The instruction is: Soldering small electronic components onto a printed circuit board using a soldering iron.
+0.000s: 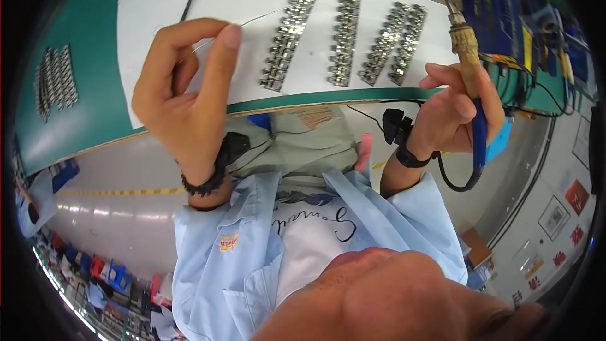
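Note:
My left hand (pixel 189 82) pinches a thin strand of solder wire (pixel 268 15) between thumb and forefinger above the white sheet. The wire stretches to the right, over the strips of metal parts. In my right hand (pixel 457 104) is a soldering iron (pixel 466 50) with a tan grip and a blue handle end, its metal tip pointing up and away from me. Between my hands lie a strip of shiny metal parts (pixel 287 41), a second such strip (pixel 345 38), and a close pair of strips (pixel 384 44) nearest the iron.
The white sheet (pixel 151 0) covers part of a green table (pixel 95 113). More metal strips (pixel 55 82) lie grouped at the far left. Blue boxy equipment (pixel 492 16) with cables stands at the right. The iron's dark cord (pixel 457 188) loops below my right hand.

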Demonstrator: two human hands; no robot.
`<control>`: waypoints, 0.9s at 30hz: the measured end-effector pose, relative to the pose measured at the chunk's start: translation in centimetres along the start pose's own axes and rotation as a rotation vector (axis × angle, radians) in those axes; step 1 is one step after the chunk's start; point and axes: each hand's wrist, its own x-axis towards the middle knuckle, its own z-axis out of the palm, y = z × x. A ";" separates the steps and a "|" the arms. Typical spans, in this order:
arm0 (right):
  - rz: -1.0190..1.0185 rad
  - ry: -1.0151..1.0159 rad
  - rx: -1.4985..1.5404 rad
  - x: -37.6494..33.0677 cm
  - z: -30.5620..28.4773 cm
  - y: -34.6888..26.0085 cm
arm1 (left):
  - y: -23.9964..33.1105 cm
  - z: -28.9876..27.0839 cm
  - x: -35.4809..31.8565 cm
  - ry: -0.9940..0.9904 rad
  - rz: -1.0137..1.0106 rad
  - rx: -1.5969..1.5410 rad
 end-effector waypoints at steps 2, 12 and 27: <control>0.144 0.053 0.018 -0.1 2.5 -0.7 | -0.7 0.3 0.0 0.007 -0.026 -0.032; 0.347 0.219 0.067 -1.1 3.1 -0.5 | -2.2 -0.5 -0.7 0.073 -0.012 -0.226; 0.258 0.087 -0.028 -1.8 4.8 -2.5 | -2.9 -0.6 -0.8 0.007 0.230 -0.297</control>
